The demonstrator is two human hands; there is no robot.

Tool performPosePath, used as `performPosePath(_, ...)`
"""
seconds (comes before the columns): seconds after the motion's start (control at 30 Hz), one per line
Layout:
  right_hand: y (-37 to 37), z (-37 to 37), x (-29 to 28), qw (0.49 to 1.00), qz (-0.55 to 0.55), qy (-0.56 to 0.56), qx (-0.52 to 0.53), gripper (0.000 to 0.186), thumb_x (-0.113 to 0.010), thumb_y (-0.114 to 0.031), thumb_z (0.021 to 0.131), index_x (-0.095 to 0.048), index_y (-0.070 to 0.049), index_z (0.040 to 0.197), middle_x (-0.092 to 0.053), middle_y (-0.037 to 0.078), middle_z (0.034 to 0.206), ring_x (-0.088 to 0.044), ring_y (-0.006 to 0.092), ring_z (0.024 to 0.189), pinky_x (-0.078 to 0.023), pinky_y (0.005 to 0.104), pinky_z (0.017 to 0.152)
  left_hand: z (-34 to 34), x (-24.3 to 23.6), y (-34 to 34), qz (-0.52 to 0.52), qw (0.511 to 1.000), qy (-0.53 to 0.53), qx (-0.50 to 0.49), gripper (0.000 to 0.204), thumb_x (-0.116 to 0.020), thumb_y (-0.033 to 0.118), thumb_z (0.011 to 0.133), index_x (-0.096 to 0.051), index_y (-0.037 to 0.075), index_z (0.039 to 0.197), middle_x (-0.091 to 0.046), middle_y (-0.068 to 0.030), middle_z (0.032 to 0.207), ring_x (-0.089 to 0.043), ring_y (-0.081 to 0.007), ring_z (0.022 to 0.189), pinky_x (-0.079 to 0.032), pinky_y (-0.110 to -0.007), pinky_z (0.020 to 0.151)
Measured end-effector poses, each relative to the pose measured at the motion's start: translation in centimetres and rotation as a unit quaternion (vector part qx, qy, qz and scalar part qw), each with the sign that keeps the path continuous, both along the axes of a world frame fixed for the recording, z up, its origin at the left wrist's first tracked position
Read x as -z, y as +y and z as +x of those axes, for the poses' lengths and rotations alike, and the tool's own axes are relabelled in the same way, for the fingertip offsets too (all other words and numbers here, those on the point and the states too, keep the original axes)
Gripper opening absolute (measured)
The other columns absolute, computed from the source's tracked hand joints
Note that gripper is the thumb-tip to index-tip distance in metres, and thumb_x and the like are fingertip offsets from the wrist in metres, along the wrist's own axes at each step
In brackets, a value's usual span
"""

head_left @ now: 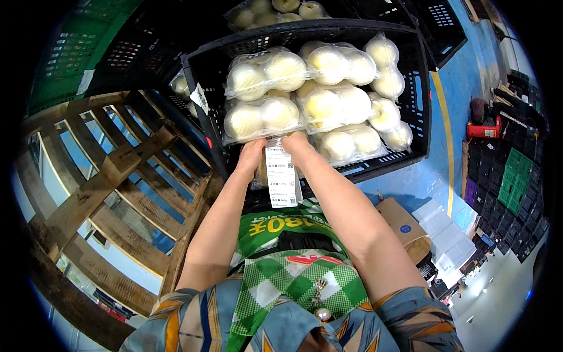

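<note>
A white strip of printed labels (282,179) hangs between my hands at the near edge of a black crate (196,126). My left hand (253,156) is closed at the strip's upper left side, its fingertips partly hidden. At the strip's upper right edge my right hand (297,146) is closed, thumb against the strip. Just beyond both hands lies a clear pack of pale, round fruit (264,119). Several more fruit packs (334,107) are stacked in the crate, the fruit pale yellow with net-like wrapping.
A wooden pallet (126,167) stands at my left. Behind the crate is another fruit pack (287,12). At right are a cardboard box (404,229), a white box (448,240), stacked black crates (487,196) and a green crate (516,180). A yellow line (447,135) crosses the blue floor.
</note>
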State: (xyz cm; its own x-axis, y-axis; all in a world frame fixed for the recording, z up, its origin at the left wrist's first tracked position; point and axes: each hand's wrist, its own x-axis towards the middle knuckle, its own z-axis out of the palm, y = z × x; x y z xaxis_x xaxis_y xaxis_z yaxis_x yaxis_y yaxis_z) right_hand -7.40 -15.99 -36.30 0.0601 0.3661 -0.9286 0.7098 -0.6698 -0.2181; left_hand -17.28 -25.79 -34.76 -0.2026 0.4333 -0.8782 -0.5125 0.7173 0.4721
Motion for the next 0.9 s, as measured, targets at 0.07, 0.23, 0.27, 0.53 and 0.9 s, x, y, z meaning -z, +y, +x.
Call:
performPosePath(0.07,-0.1,0.2,0.7,1.0,0.003,-0.003,0.009,0.027,-0.053,-0.001,0.071,-0.059,0.011,0.094,-0.06,0.025,0.1,-0.061,0.0335,0.092,-0.049,0.0378,0.072,0.1,0.2,0.0,-0.009,1.0,0.006,-0.002,0.033,-0.048,0.023,0.084,-0.058,-0.002,0.103,-0.061,-0.007,0.093,-0.056,-0.0146,0.081,-0.042,-0.027,0.073)
performPosePath(0.23,0.0,-0.2,0.6,1.0,0.008,-0.026,-0.012,0.029,-0.053,-0.001,0.072,-0.059,0.009,0.099,-0.06,0.025,0.102,-0.06,0.0326,0.093,-0.049,0.0374,0.074,-0.1,-1.4,1.1,-0.05,0.997,0.011,0.054,0.037,-0.045,0.028,0.084,-0.057,-0.001,0.105,-0.06,-0.0081,0.097,-0.055,-0.0162,0.086,-0.04,-0.029,0.077)
performPosePath(0.27,-0.1,-0.2,0.7,1.0,0.009,-0.027,-0.008,0.029,-0.053,-0.002,0.073,-0.058,0.008,0.1,-0.06,0.024,0.102,-0.06,0.0325,0.094,-0.049,0.0373,0.074,-0.1,-1.0,1.1,-0.059,0.996,0.01,0.063,0.038,-0.045,0.028,0.084,-0.057,0.0,0.106,-0.06,-0.0085,0.099,-0.054,-0.0164,0.088,-0.039,-0.029,0.078)
performPosePath(0.53,0.3,-0.5,-1.1,0.998,0.034,0.03,-0.038,0.031,-0.053,-0.005,0.075,-0.056,0.009,0.103,-0.061,0.023,0.1,-0.062,0.0308,0.088,-0.05,0.0373,0.071,-0.4,-0.5,1.7,0.011,0.996,-0.023,0.082,0.042,-0.046,0.034,0.086,-0.055,0.003,0.113,-0.059,-0.0073,0.105,-0.054,-0.0167,0.093,-0.039,-0.029,0.082)
performPosePath(0.9,-0.2,1.2,-8.1,0.978,-0.083,0.151,0.114,0.02,-0.056,-0.009,0.082,-0.057,0.007,0.093,-0.063,0.013,0.083,-0.062,0.0191,0.068,-0.05,0.0333,0.056,-0.7,-2.7,2.5,0.001,0.996,-0.05,0.067,0.04,-0.051,0.033,0.085,-0.057,0.004,0.112,-0.061,-0.0078,0.103,-0.057,-0.0163,0.09,-0.042,-0.029,0.078)
